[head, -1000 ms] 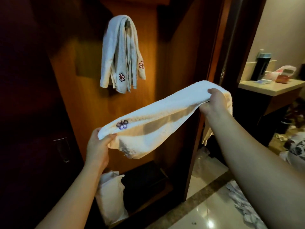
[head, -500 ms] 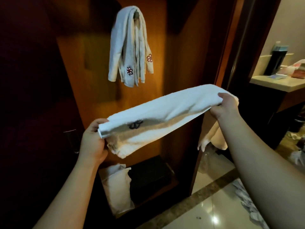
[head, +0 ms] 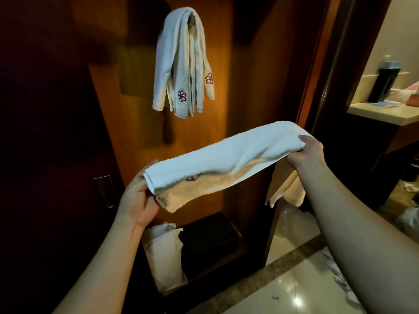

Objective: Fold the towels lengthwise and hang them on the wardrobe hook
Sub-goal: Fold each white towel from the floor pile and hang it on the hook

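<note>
Wardrobe (head: 249, 64) floor: white bag (head: 164, 257) beside black box (head: 208, 241).

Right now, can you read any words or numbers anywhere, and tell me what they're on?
Small tag on the held towel, near the left hand: printed, but too small and blurred to read.
Hanging towels: only red flower emblems, no letters.
Dark container on the counter: too blurred to read.
Nothing else readable.

Single head-worn view, looking forward and down, close on wardrobe interior (head: 238, 91), wide angle
</note>
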Demonstrator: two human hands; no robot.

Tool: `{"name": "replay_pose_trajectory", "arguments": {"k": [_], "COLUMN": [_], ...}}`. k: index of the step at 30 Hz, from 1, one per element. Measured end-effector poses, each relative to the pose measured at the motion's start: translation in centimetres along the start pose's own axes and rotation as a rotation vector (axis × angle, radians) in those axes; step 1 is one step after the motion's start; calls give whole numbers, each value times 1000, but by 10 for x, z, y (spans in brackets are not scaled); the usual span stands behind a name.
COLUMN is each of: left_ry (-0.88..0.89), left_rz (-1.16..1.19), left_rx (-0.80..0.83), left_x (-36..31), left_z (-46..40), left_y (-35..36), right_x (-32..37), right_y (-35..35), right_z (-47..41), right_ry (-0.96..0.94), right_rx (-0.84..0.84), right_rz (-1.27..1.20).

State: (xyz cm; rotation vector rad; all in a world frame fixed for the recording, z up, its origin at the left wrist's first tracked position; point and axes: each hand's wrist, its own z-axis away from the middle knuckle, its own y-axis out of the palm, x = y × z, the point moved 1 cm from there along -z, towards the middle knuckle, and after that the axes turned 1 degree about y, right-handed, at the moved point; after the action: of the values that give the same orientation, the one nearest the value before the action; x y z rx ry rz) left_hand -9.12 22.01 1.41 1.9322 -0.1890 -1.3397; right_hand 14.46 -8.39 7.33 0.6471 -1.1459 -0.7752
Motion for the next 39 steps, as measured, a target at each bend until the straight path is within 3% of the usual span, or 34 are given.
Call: {"name": "replay_pose_trajectory", "arguments": {"k": [8,15,17,19,25,30,33,36,39], "left_ry": [37,-32,-78,-121,-328,-369,-422,-507,-407], "left_rz": [-457,-172,-164,-312,-483,-668,-654,-653,-778], "left_rx": [4,141,94,55,26,-154,-310,-346,-393], "left_x": [-4,-2,0,7,35,79,106,122,118], "left_z": [0,10,11,12,13,15,15,16,17], "left_y": [-18,-22,-23,-23,-48,-70,-73,-62,-33], "right_x": [2,-4,-6,-8,-12,-25,-35,-43,-52], "right_y": [-4,-21,-26,-29,-29,-3,22,45,63], "right_z": [0,-3,-4,-3,7,30,48,63,74], "right_ry": [-15,27,34,39,70,78,66,31,6], "right_rx": [6,-100,-145,-147,9,98,167,239,302], "right_rz": [1,50,73,85,101,126,142,128,143]}}
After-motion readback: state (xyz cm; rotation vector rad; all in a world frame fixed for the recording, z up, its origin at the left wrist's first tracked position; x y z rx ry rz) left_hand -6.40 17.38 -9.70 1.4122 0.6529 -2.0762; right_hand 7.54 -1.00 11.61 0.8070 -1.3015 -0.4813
